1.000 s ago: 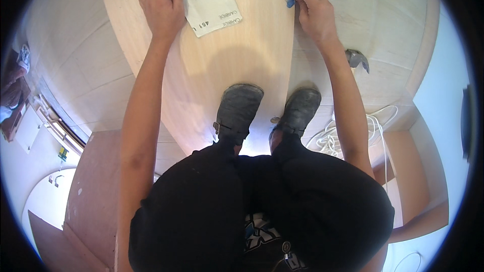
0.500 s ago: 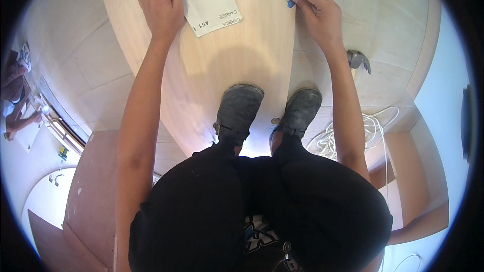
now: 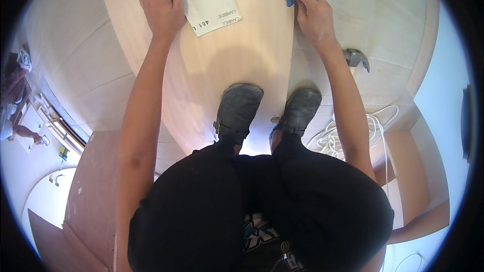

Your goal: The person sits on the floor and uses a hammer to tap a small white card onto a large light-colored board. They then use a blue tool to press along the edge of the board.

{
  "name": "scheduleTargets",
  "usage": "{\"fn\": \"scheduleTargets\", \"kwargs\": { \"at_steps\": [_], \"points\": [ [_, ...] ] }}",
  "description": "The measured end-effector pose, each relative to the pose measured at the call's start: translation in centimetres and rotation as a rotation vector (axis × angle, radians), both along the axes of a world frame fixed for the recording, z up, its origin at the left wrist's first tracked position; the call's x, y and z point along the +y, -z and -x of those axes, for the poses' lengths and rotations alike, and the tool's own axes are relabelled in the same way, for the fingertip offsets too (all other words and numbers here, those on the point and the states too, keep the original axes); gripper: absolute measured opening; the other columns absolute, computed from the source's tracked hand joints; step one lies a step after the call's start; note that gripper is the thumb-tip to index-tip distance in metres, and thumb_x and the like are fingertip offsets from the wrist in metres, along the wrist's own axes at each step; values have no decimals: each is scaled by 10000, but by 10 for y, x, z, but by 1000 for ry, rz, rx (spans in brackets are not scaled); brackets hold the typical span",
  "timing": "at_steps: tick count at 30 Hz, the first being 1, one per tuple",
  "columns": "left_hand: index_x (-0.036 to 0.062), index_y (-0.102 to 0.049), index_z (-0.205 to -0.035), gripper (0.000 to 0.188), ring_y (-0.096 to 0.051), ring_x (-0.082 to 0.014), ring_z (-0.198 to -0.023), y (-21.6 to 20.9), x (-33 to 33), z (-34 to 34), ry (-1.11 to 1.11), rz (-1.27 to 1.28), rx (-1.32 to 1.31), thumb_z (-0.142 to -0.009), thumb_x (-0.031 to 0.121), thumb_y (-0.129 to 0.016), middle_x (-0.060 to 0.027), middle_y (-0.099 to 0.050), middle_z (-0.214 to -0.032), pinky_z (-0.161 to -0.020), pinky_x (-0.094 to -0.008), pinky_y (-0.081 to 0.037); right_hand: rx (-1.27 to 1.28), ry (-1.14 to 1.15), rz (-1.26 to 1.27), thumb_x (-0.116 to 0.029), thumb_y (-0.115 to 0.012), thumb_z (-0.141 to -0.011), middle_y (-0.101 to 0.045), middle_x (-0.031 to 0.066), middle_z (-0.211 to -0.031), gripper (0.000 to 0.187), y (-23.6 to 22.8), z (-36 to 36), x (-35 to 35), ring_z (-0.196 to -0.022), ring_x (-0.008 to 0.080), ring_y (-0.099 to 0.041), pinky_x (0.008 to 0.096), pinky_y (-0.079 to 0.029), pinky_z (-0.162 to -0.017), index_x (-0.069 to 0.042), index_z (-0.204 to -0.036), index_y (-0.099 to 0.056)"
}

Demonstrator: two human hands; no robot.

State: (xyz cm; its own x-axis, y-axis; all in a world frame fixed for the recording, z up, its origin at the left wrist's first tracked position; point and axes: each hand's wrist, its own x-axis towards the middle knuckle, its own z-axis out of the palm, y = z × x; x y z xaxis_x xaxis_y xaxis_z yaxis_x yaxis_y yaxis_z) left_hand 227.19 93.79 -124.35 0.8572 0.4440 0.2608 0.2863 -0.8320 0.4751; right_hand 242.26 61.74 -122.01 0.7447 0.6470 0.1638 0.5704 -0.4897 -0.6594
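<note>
A pale wooden board [image 3: 247, 50] runs away from my feet, with a sheet of sandpaper [image 3: 214, 5] lying on it, printed backing up. My left hand [image 3: 164, 7] is at the sheet's left side, fingers curled and thumb pressed over its edge. At the board's right edge, my right hand [image 3: 313, 12] pinches a small blue piece [image 3: 290, 1]. Most of that piece is hidden behind the fingers, so its kind is unclear. My shoes [image 3: 242, 108] are at the near end, the left one on the board and the right one by its edge.
A claw hammer [image 3: 357, 59] lies on the floor beside my right forearm. Behind it are a coiled white cable [image 3: 330, 143] and an open wooden box-like unit [image 3: 411, 171]. Reddish-brown panels [image 3: 93, 186] stand at lower left. Another person's hand [image 3: 38, 138] works at far left.
My right hand has tilted and shifted slightly up and left, covering more of the blue piece. My left hand and the sandpaper are nearly unmoved. The other person's arm has shifted.
</note>
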Motion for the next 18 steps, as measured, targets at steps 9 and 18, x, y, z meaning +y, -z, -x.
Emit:
{"fn": "scheduleTargets", "kwargs": {
  "at_steps": [9, 18],
  "points": [
    [28, -695, -1249, 252, -550, -410, -1235, -18, -5, -6, -8, 13, 28, -1065, 191, -639, -217, -607, -1314, -1092, -517, -442, 511, 107, -146, 80, -669, -1015, -734, 103, -1107, 248, 2, -5, -15, -1042, 233, -726, 329, -583, -925, -6, -1243, -715],
    [30, -697, -1248, 247, -551, -409, -1251, -16, -5, -5, -10, -6, 13, -1079, 198, -634, -216, -608, -1312, -1101, -516, -444, 132, -28, 79, -72, -747, -1022, -756, 70, -1096, 231, -19, -11, 1, -941, 205, -733, 338, -585, -851, -50, -1250, -776]
  ]
}}
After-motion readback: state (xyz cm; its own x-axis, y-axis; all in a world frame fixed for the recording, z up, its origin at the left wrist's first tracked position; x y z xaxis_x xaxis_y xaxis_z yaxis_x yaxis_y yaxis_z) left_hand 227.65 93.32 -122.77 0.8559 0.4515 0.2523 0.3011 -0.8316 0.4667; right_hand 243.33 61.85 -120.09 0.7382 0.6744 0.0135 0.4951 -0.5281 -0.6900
